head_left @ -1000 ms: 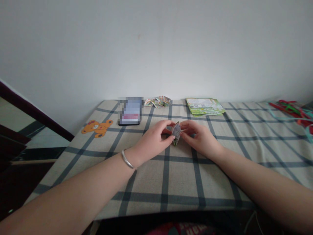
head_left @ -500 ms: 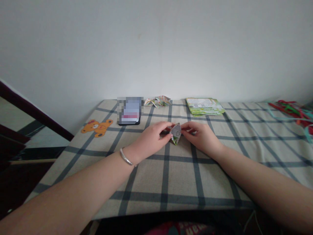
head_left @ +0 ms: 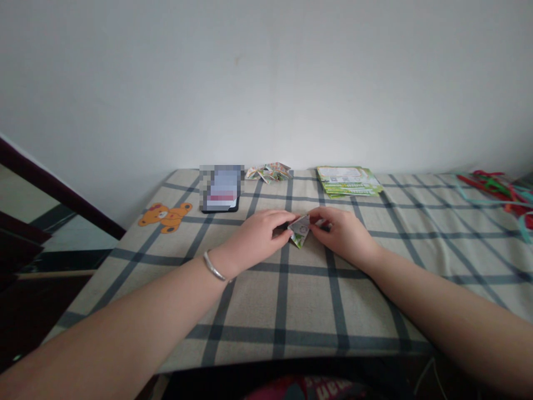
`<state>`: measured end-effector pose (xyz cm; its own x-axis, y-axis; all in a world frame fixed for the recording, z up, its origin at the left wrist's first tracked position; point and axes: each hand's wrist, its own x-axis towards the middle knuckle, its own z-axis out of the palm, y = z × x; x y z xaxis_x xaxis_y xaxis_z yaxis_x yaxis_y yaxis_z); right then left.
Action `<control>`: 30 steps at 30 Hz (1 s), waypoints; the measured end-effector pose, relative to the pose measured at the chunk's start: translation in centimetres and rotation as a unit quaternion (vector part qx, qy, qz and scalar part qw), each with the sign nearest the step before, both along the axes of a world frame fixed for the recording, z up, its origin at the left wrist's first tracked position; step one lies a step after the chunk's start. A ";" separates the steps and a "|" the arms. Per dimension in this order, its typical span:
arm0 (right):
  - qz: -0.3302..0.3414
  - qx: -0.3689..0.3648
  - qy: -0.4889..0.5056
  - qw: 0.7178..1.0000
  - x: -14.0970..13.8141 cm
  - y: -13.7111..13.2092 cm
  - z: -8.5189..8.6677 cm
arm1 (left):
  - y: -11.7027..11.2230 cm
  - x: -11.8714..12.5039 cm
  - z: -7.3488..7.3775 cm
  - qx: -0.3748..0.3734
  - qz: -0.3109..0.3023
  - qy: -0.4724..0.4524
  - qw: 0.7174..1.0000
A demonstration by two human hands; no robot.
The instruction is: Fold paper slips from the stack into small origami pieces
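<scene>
1. Our left hand (head_left: 262,230) pinches the paper (head_left: 300,229) at its left.
2. Our right hand (head_left: 339,229) pinches its far right corner.
3. It sits between our fingertips (head_left: 285,236), nearer than the stack (head_left: 348,180).

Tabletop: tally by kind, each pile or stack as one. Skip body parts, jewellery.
Phone: 1
Card stack: 1
Folded-paper pile: 1
Held paper: 1
Strip pile: 1
Bear picture: 1
Total: 6
Pieces within piles can't be counted reliably.
</scene>
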<state>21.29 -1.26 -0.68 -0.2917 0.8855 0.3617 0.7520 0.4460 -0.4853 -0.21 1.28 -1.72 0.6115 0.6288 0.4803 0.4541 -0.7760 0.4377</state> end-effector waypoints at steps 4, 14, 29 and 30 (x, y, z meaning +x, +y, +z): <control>0.026 -0.010 0.030 0.999 0.0 -0.2 0.0 | 0.0 -0.1 0.2 0.002 -0.015 0.005 1.000; 0.099 0.069 -0.122 0.985 1.0 0.0 0.5 | 0.4 -0.7 0.3 0.041 -0.066 0.038 0.996; 0.164 0.091 -0.248 0.950 1.0 -0.4 1.2 | -0.1 -0.9 0.8 0.086 -0.062 0.148 0.983; 0.165 0.091 -0.246 0.951 1.0 -0.4 1.2 | -0.2 -0.9 0.8 0.087 -0.059 0.151 0.983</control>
